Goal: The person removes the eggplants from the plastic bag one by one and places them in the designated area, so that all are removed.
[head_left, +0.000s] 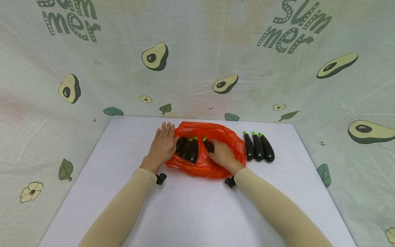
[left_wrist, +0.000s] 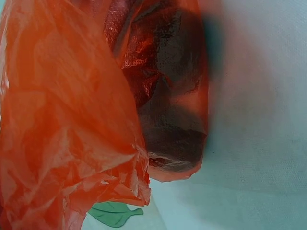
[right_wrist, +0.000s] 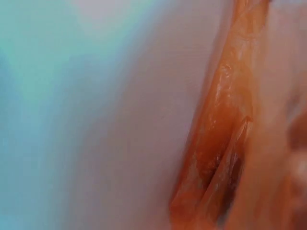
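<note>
A red plastic bag [head_left: 205, 166] lies spread with its mouth open in the head view. Three dark eggplants [head_left: 193, 150] with green stem ends lie in its left part. My right hand [head_left: 223, 153] reaches inside and grips another eggplant [head_left: 208, 145], whose stem end points up and left; its lower part is hidden by the fingers. My left hand [head_left: 162, 144], fingers straight, rests against the bag's left edge. Through the thin plastic [left_wrist: 72, 120], the left wrist view shows dark eggplant shapes [left_wrist: 175, 139]. Orange-red plastic [right_wrist: 218, 124] fills part of the blurred right wrist view.
Three more eggplants [head_left: 258, 149] lie side by side on the white table [head_left: 197, 212], just right of the bag. Behind and beside the table hangs a pale cloth [head_left: 185, 37] printed with avocados, leaves and lettering.
</note>
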The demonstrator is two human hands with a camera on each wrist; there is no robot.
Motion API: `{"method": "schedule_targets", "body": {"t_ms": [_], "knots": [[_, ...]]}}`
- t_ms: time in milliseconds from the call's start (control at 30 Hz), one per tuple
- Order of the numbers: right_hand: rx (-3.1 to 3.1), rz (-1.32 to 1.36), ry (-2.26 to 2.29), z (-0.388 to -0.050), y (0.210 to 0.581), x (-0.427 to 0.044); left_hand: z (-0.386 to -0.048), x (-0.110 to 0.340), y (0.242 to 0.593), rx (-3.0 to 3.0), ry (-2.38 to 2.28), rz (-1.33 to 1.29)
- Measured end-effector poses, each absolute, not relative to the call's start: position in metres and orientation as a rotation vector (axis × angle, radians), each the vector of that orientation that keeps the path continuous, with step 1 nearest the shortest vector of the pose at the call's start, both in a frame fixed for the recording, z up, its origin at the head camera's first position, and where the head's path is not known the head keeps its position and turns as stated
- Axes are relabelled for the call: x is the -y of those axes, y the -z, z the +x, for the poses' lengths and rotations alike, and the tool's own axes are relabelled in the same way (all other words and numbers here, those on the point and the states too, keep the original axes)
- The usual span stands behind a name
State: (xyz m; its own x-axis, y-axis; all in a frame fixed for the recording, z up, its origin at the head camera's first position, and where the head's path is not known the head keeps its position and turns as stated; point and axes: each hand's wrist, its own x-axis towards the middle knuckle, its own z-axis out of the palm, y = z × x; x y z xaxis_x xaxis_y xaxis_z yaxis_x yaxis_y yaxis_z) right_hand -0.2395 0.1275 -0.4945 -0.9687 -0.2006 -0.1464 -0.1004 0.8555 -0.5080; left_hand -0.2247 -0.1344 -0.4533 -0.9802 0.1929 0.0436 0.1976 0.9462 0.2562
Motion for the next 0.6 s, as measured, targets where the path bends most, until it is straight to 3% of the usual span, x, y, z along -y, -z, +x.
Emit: {"method": "schedule_targets", "body": {"t_ms": [600], "knots": [[-2.886, -0.208, 0.704, -0.2326, 0.4868, -0.1297, -0.2252, 0.1360, 0.4539, 3.079, 0.432, -0.311]]}}
